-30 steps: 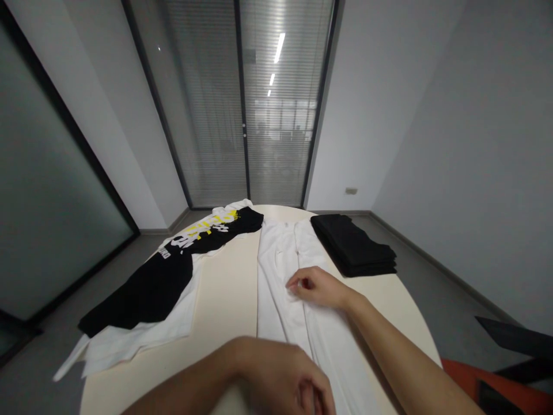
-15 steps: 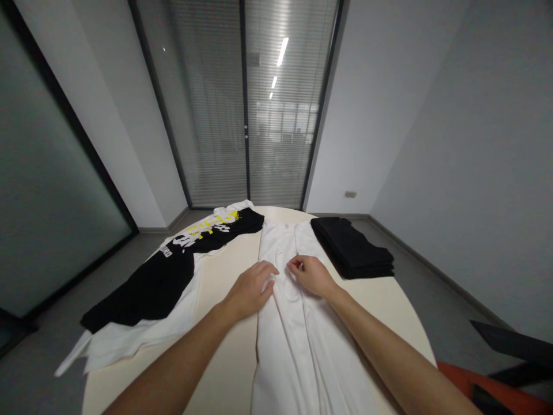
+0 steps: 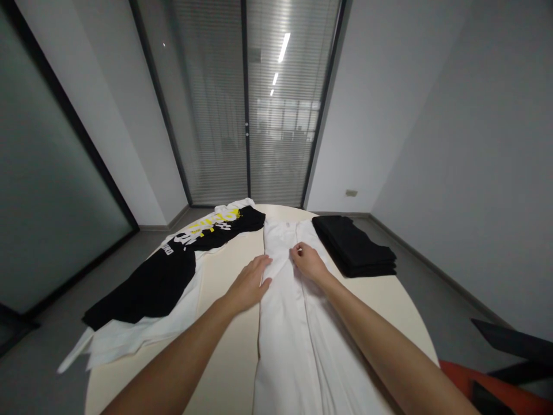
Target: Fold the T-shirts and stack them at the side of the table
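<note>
Left hand (image 3: 248,285), thumb spread, seemingly steadies white trousers (image 3: 285,323) | Right hand (image 3: 309,262) bunches fingertips there, cloth grip unclear | Folded black garments (image 3: 354,248) lie beside

Dim, greyish; edges stretched, perhaps slightly soft

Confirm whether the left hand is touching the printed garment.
Apart: the head view shows bare tabletop between the left hand and the printed garment.

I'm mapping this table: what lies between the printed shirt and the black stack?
In the head view, white trousers lie between the printed shirt and black stack, with the left hand and right hand there, plus bare tabletop.
</note>
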### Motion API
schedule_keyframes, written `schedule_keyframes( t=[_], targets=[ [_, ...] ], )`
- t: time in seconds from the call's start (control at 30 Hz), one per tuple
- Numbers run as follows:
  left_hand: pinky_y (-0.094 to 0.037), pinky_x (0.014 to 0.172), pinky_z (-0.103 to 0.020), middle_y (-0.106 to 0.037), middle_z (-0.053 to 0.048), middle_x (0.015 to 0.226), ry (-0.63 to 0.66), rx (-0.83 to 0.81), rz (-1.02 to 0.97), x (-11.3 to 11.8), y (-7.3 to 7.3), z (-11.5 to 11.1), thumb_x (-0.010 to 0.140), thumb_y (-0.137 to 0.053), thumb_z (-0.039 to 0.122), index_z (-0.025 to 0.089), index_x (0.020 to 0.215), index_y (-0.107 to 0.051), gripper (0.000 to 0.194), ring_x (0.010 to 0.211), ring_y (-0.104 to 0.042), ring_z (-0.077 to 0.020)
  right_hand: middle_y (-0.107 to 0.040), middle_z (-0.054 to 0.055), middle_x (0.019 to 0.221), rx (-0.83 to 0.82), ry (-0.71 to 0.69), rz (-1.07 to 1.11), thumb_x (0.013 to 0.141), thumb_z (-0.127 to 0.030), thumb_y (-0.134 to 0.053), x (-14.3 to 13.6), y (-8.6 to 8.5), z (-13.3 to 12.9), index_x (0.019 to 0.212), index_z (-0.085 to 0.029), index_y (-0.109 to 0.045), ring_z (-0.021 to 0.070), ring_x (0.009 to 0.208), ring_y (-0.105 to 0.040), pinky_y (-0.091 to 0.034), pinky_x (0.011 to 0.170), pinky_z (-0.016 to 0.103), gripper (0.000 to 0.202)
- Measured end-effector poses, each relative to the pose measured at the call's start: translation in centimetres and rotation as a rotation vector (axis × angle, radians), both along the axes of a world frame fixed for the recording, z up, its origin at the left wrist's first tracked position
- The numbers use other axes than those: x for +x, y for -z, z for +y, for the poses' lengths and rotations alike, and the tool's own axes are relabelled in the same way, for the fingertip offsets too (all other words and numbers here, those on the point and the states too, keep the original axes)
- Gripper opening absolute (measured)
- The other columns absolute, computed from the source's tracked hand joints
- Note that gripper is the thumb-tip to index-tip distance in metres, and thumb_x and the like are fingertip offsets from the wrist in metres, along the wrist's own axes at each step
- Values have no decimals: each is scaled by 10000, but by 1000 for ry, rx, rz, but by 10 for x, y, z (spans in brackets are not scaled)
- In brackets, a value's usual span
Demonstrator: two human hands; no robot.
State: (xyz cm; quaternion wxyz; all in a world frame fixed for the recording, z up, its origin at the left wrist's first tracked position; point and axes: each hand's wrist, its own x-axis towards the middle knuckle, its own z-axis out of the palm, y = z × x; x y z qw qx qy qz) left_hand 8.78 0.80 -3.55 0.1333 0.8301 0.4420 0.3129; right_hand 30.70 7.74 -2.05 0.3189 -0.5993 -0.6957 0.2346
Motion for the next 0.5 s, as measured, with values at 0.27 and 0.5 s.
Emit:
schedule_keyframes(
  t=[0.27, 0.5],
  targets=[
    [-386, 1133, -471, -557, -131, 1411, -28, -4, 97, 5, -1, -1, 928, -547, 252, 171, 1361, -518, 441, 1320, -489, -278, -612, -47, 731, -9, -268, 170, 841, -333, -639, 14, 5, -22, 1240, -201, -508, 137, 655, -576, -453, 658, 262, 441],
    [-415, 1060, -470, -619, -125, 1288, -71, 54, 184, 11, -14, -9, 869, -601, 227, 170, 1289, -563, 426, 1213, -537, -294, -645, -28, 769, 62, -360, 46, 869, -314, -611, 30, 2, -32, 1278, -217, -534, 140, 679, -580, -448, 685, 266, 428]
  ],
)
